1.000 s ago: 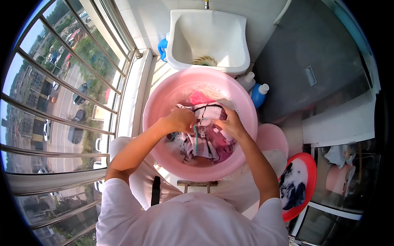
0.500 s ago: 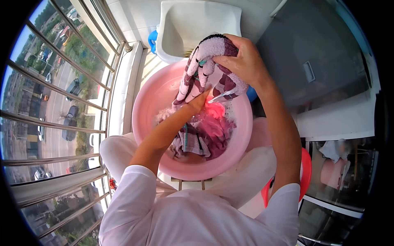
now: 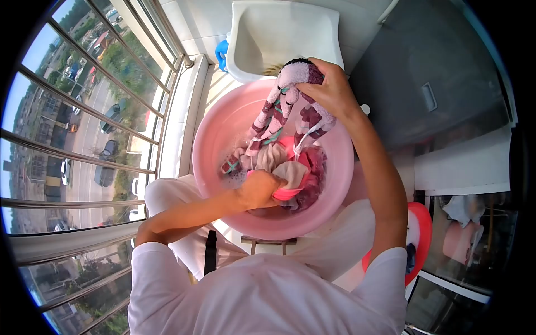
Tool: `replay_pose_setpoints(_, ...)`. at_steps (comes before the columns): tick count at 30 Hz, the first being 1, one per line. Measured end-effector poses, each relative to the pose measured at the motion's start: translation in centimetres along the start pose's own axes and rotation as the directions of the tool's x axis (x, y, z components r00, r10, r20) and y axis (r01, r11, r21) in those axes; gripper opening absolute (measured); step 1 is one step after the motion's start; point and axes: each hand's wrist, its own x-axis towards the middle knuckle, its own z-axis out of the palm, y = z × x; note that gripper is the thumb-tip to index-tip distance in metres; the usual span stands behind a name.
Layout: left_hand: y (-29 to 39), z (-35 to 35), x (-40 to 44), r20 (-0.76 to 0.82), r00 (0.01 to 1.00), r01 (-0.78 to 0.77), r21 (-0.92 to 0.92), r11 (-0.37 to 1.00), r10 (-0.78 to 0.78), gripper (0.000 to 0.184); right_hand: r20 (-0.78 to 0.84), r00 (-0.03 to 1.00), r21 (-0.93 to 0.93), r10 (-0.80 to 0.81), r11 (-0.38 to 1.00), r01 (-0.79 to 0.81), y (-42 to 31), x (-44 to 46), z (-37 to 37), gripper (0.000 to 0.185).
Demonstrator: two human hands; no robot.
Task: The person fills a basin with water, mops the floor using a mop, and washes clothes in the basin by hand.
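My right hand is closed on the upper edge of a fluffy pink-and-maroon patterned cloth with a dark trim. It hangs in folds over a round pink basin, its lower end down among the wet laundry, and a white strip dangles from it. My left hand is low in the basin, fingers curled round wet bright pink and beige cloth. Pink and maroon laundry lies in sudsy water around it. A checked piece shows at the left side. My left fingertips are partly hidden.
Behind the basin stands a white sink, with a blue handled container at its left. A barred window runs along the left. A dark grey panel is at right, and a red-rimmed tub sits by my right side.
My left hand has come from under the patterned cloth back toward me and closed on wet cloth. Beige cloth has come into view. My right hand still holds the patterned cloth, hanging more loosely.
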Motion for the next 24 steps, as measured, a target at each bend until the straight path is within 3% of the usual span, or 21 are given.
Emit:
replay_pose_setpoints(5,-0.6,4.1,-4.8,0.0,1.0,-0.004,-0.027,1.0,0.004,0.033,-0.051,0.998,0.096,-0.035,0.995,0.039,0.0,-2.8,1.0,0.028)
replay_pose_setpoints(8,-1.3,6.3,-5.5,0.215,0.973,0.041,0.173,0.984,-0.079,0.038,-0.057,0.997,-0.084,-0.048,0.995,0.043,1.5,-5.2,1.9,0.033)
replay_pose_setpoints(9,-1.2,5.8,-5.7,0.183,0.982,0.034,0.048,0.998,-0.042,0.036,-0.079,0.995,-0.114,-0.063,0.992,0.054,3.8,-5.9,2.7,0.034)
replay_pose_setpoints(11,-1.1,3.2,-5.7,0.107,0.994,0.002,-0.197,0.98,0.02,0.033,-0.012,0.997,-0.15,0.078,0.986,-0.079,5.4,-7.5,3.3,0.035)
replay_pose_setpoints(12,-0.7,0.6,-4.6,0.177,0.976,0.188,-0.403,0.896,-0.125,0.028,-0.047,0.998,-0.152,0.044,0.987,-0.051,7.1,-8.2,4.0,0.035)
replay_pose_setpoints(13,-1.7,-0.2,-3.4,-0.086,0.995,0.011,-0.328,0.945,-0.042,0.026,-0.064,0.995,-0.1,0.076,0.992,-0.082,7.2,-8.7,4.2,0.034)
replay_pose_setpoints(14,-2.2,-0.8,-2.2,-0.174,0.975,0.079,-0.306,0.949,-0.137,0.024,-0.079,0.991,-0.046,0.109,0.993,-0.113,7.2,-9.1,4.4,0.034)
replay_pose_setpoints(16,-5.1,1.1,1.0,-0.067,0.976,0.076,-0.781,0.619,-0.205,0.023,-0.081,0.983,0.067,0.166,0.985,-0.161,6.3,-9.4,4.3,0.032)
replay_pose_setpoints(19,-6.9,4.1,5.9,-0.218,0.961,-0.062,-0.77,0.635,-0.17,0.031,-0.078,0.994,0.077,0.081,0.994,-0.075,2.5,-9.5,3.5,0.034)
replay_pose_setpoints(22,-7.9,3.2,8.1,-0.263,0.939,-0.058,-0.756,0.652,-0.221,0.034,-0.136,0.989,0.164,0.063,0.986,-0.041,-0.7,-10.3,1.8,0.036)
replay_pose_setpoints(24,-6.5,-0.4,7.5,-0.279,0.893,0.125,-0.601,0.789,-0.354,0.034,-0.174,0.979,0.23,0.104,0.971,-0.063,-1.3,-10.6,0.8,0.034)
